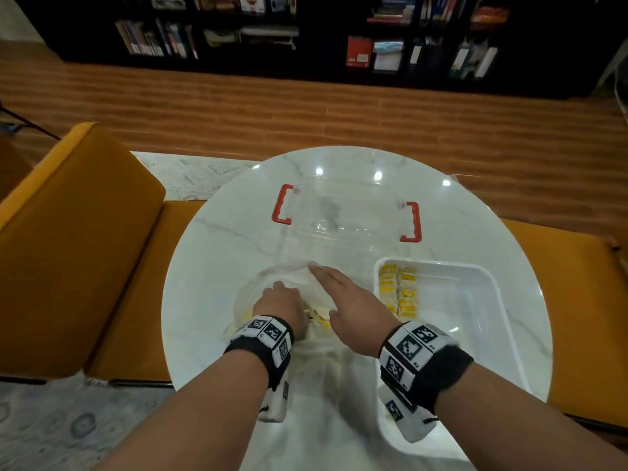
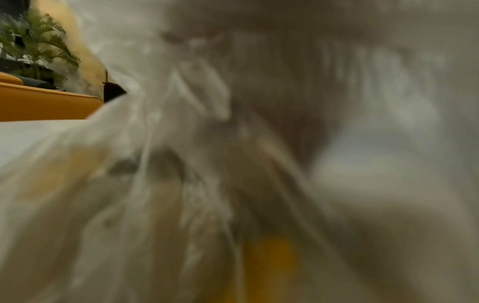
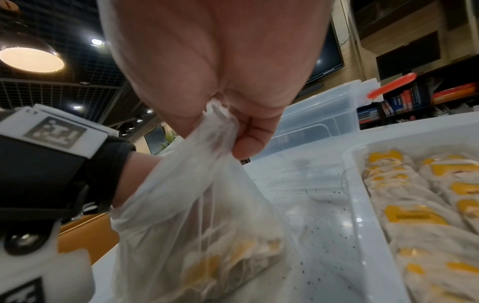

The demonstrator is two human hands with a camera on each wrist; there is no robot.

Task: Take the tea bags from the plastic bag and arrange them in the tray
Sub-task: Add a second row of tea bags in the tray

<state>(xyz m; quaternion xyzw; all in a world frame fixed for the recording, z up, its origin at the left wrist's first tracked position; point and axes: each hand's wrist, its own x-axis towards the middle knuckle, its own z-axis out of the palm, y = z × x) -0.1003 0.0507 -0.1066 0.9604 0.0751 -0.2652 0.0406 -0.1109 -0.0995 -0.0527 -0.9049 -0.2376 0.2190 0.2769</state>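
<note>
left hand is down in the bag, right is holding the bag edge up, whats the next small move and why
Probably draw the left hand out with a tea bag and carry it to the tray. The right hand pinches the plastic bag open, tea bags remain inside, and the tray's rows fill only its left end.

A round white marble table (image 1: 217, 253) stands on a wood-plank floor (image 1: 204, 107) between mustard-orange seats (image 1: 78, 232) — beyond it dark bookshelves (image 1: 339, 35) hold books, with a round ceiling lamp (image 3: 31, 57) glowing overhead and a potted palm (image 2: 36, 45) nearby.
</note>
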